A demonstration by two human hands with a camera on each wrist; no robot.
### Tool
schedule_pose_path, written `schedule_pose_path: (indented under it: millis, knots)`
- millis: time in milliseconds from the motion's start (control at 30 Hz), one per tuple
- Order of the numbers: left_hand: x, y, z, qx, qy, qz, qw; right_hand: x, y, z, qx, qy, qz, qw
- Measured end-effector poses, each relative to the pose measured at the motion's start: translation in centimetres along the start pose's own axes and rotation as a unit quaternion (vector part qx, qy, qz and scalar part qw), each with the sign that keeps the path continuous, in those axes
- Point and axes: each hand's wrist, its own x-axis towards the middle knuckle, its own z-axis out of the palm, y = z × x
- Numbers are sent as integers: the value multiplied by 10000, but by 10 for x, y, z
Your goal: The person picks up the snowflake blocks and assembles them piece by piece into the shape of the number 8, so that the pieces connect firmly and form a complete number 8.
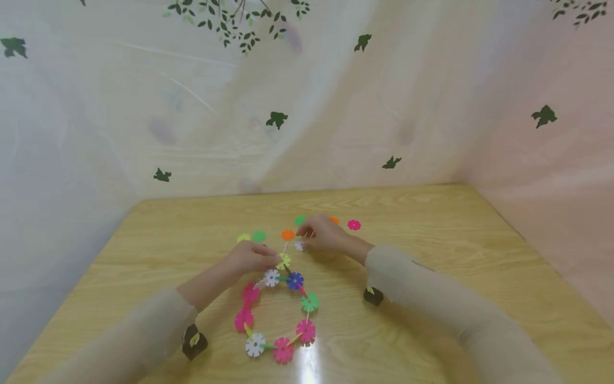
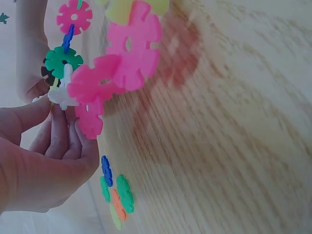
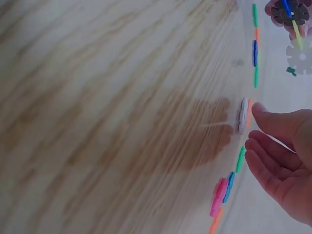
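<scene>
The left hand [image 1: 251,257] pinches the far edge of the disc loop [image 1: 309,302], a chain of interlocked, notched, mostly pink and white discs. The right hand [image 1: 323,232], thumb and fingers parted, is beyond the loop, near a white disc [image 1: 299,245].

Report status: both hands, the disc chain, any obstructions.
Left hand pinching the disc chain. Right hand empty, near a loose white disc. Nothing visibly in the way.
</scene>
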Motion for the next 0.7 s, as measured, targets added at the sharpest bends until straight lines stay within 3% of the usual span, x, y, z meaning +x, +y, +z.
schedule_pose_path:
  millis: [300, 700]
  knots:
    - [-2, -2, 2, -50, 15, -59, 10000, 4, -1, 5, -439, -197, -34, 9988]
    - [-2, -2, 3, -7, 15, 27, 10000, 3, 3, 7, 88, -230, 510, 9984]
